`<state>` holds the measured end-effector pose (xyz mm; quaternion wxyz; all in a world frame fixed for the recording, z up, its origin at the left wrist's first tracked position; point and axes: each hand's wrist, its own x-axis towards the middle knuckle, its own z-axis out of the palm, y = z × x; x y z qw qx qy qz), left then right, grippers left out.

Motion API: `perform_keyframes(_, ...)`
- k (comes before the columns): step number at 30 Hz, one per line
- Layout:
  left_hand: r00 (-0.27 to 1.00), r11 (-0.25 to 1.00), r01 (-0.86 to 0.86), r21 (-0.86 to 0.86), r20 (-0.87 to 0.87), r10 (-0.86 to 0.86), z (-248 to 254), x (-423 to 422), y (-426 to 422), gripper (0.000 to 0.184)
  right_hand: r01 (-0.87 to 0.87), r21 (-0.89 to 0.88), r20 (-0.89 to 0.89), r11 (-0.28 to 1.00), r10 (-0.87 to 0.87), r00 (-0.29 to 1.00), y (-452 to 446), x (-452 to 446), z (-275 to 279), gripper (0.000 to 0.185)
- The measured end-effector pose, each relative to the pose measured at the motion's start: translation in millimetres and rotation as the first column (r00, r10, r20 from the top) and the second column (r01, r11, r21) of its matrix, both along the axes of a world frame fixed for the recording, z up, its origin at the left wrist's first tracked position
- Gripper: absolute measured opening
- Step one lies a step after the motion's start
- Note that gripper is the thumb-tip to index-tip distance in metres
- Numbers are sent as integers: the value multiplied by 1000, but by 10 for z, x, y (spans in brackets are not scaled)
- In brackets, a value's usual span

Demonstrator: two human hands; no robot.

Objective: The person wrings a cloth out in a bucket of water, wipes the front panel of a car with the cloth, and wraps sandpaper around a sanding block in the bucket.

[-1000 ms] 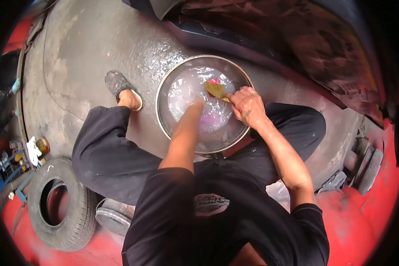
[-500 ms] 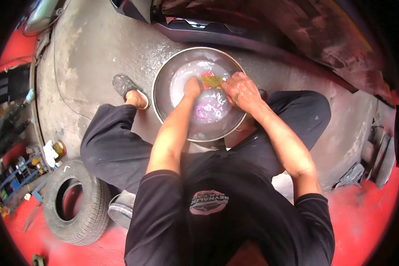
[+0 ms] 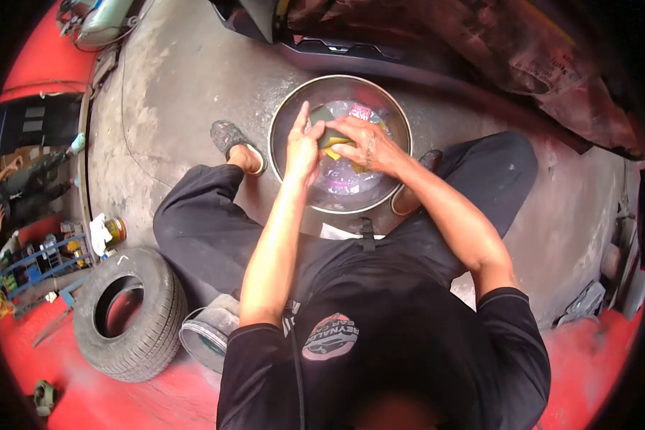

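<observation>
Over the metal basin, my two hands meet around what looks like sandpaper, a thin sheet with a dark grey-green face and yellow parts. My left hand has its index finger stretched up and its thumb against the sheet's left edge. From the right, my right hand closes over the sheet with bent, wet fingers. Part of the sheet is hidden beneath these fingers. Below, soapy water with a pinkish patch lies in the basin. A red and white packet-like item shows at its far side.
A dark car body panel stands beyond the basin. To the left are a tyre, a bucket and a yellow can. Another person's arm shows at the far left. My knees flank the basin.
My left hand has come up out of the water to the sheet. The right hand has moved slightly left and curled over it. The view has shifted so the scene sits further right.
</observation>
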<state>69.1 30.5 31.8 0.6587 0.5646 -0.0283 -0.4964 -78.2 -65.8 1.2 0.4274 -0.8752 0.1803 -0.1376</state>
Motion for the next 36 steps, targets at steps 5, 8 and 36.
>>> perform_keyframes(5,991,993,66,-100,119,-54,-129,51,262,83,202,393,41,897,-236,971,27,129,72,32)
perform_keyframes(8,993,991,44,-126,113,-29,-77,70,303,85,207,578,116,790,-330,937,-76,174,-62,30)
perform_keyframes(36,991,996,-78,-54,106,83,-350,-29,221,11,113,-58,198,992,-99,975,102,274,58,26)
